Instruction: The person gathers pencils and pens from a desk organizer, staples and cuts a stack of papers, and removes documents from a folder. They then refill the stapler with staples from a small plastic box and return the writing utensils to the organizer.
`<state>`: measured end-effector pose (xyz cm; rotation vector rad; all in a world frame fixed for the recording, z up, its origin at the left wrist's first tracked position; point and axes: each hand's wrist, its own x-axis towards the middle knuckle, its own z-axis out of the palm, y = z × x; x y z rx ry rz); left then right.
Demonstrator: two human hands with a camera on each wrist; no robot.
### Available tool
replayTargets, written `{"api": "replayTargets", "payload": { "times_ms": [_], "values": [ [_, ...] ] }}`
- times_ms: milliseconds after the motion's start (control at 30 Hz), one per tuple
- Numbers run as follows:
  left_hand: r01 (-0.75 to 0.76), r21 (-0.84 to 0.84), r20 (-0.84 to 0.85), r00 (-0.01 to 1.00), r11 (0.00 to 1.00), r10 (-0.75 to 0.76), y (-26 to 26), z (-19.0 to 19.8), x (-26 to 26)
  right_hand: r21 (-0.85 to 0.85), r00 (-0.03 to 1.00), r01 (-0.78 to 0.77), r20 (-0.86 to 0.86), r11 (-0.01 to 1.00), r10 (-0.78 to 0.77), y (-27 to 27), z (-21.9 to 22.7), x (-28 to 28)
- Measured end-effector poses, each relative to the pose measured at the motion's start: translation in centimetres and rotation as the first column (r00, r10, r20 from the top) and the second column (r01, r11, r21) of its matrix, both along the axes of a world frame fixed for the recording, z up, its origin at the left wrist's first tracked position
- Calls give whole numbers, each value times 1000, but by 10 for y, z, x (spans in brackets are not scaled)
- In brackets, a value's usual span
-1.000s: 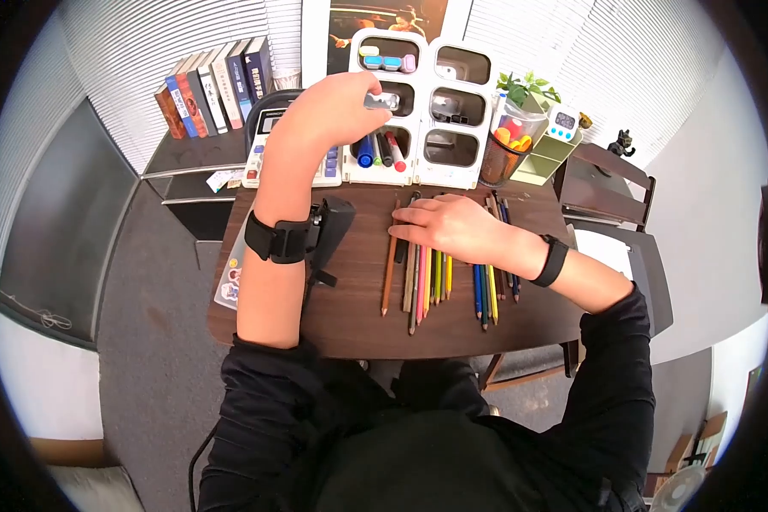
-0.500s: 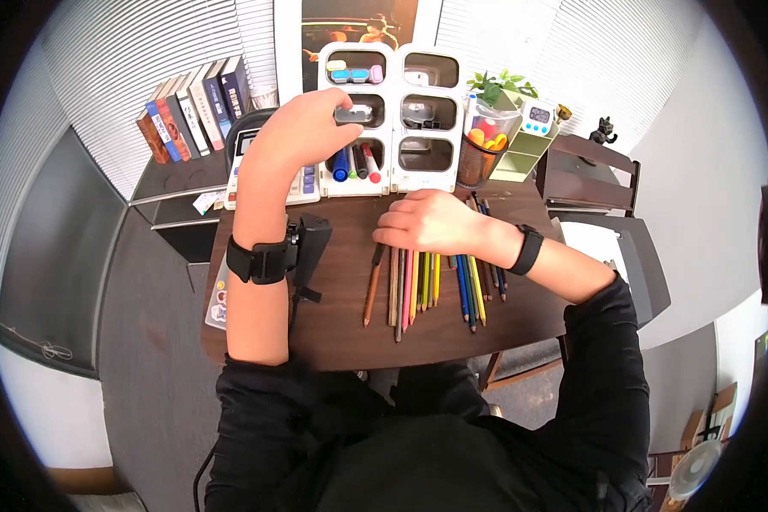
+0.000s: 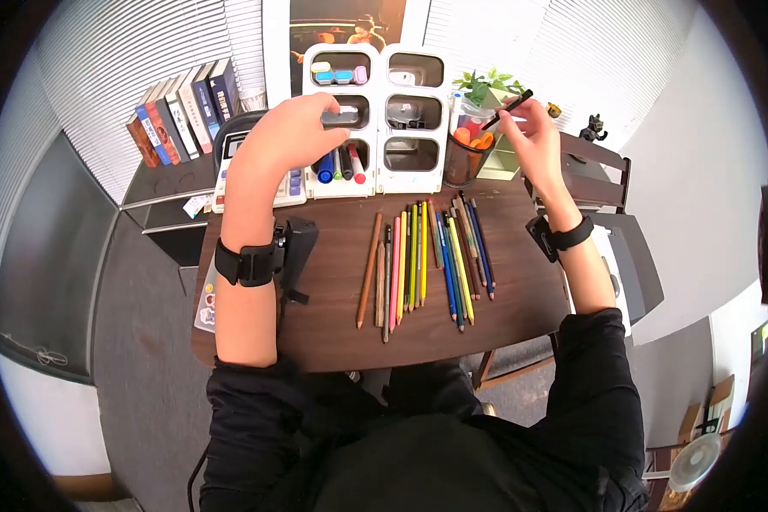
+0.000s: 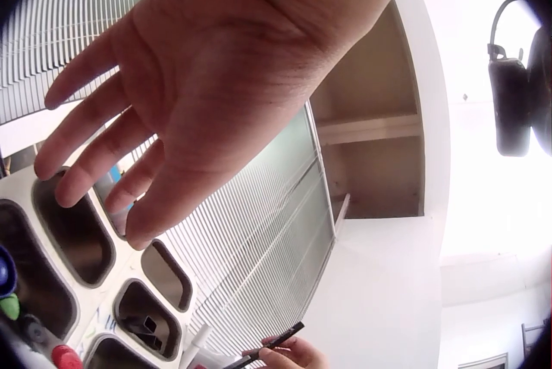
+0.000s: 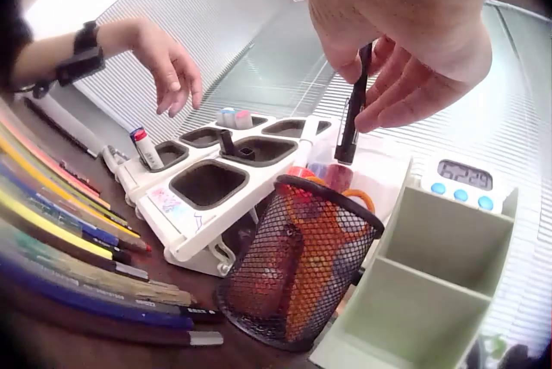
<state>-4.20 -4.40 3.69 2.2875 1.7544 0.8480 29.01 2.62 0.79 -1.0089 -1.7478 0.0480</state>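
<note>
Held up at the back right in the head view, my right hand [image 3: 538, 147] pinches a black pen [image 3: 520, 100]. In the right wrist view the pen [image 5: 351, 119] points down, close above the black mesh pen holder [image 5: 289, 274], which contains orange-handled scissors [image 5: 349, 214]. My left hand [image 3: 292, 135] reaches in front of the white organizer [image 3: 412, 183] at its middle left compartment. Its fingers [image 4: 90, 149] are spread loosely and hold nothing. Colored pencils [image 3: 398, 264] lie in two loose groups on the brown table [image 3: 333, 333].
Markers [image 3: 343, 165] stand in the organizer's lower left compartment, highlighters [image 3: 343, 76] in the upper left. A calculator [image 3: 294, 188] is left of it. Right of the pen holder stands a green shelf [image 5: 435, 257] with a small digital clock [image 5: 463, 184]. Books [image 3: 183, 111] stand at the far left.
My right hand has lifted from the pencils with the black pen and moved right and back to the mesh pen holder. The left hand stays at the organizer.
</note>
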Motion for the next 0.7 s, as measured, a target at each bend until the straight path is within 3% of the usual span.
{"api": "replayTargets", "payload": {
  "times_ms": [100,167,367,500,600,700],
  "values": [
    [-17,-31,-7,1000,999,16,-2,3,3,-137,998,25,53,990,-18,12,-10,6],
    [-1,-48,13,1000,999,2,-3,4,3,-171,973,130,212,977,-92,13,-13,6],
    [4,-34,-9,1000,999,-4,0,1,3,-199,985,115,149,973,-86,5,-5,1],
    [25,16,-31,999,1000,-24,4,-5,3,-26,974,26,227,999,-19,-6,2,-15],
    [31,40,-41,999,999,-29,4,-6,4,211,853,71,494,975,-169,-11,5,-26],
    [24,23,-46,999,999,-23,4,-6,6,258,841,62,506,964,-189,-3,2,-25]
  ]
}}
